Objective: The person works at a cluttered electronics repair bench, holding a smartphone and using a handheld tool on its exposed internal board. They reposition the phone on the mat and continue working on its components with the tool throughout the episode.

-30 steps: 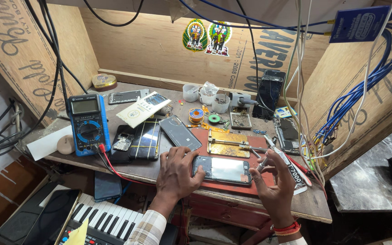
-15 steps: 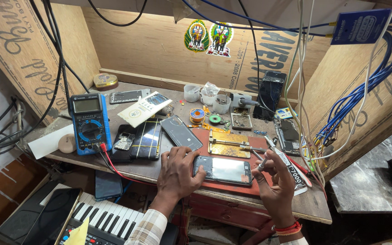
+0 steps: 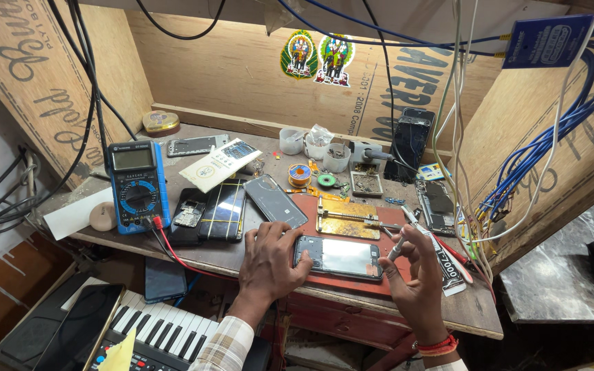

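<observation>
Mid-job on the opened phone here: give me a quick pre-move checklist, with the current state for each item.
1. Opened phone lies flat on the red mat: ok.
2. Left hand steadies the phone's left end: ok, fingers rest on it.
3. Right hand grips the slim tool: ok.
4. Tool tip seated on the phone: cannot tell, too small to see.
5. Metal holder plate stays out of the way behind the phone: ok.
6. Red multimeter lead away from the phone: ok, it runs left of the left hand.
</observation>
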A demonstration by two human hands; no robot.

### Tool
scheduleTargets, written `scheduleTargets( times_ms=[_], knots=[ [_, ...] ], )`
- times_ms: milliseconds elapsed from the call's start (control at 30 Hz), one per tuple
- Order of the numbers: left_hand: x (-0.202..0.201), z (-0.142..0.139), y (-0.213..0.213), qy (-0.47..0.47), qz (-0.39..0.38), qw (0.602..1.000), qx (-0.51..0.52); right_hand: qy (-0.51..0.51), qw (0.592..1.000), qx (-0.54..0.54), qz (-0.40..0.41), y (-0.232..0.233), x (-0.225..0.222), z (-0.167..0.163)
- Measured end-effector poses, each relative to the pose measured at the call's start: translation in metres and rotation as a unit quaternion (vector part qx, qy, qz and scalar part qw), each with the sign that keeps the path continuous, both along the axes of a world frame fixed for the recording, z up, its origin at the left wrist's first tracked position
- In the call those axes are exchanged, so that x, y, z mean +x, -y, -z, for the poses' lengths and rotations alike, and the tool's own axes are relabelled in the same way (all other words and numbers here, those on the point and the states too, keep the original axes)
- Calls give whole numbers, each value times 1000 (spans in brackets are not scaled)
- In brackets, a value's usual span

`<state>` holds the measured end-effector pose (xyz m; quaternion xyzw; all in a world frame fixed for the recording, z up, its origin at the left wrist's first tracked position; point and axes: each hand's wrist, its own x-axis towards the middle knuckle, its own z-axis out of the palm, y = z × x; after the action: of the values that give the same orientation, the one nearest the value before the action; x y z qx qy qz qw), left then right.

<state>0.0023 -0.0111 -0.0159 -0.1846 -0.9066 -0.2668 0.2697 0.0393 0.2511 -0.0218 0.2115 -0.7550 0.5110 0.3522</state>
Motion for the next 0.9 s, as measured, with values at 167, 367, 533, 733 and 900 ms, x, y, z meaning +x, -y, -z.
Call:
scheduleTargets(
  times_ms=[167,367,533,733,900],
  knots=[
    [0,0,0,-6,-2,1000,0,33,995,-68,-72,-5,0,4],
    [-1,0,0,-1,-1,1000,1,8,1000,-6,-5,-3,0,2],
    [-1,0,-1,0,-1,1000,3,31,999,-34,-17,-4,-1,3],
    [-1,1,0,-1,-2,1000,0,28,999,-27,-14,-6,0,3],
    [-1,1,-1,5,-2,1000,-1,33,999,-26,12,-4,-1,2]
  ],
)
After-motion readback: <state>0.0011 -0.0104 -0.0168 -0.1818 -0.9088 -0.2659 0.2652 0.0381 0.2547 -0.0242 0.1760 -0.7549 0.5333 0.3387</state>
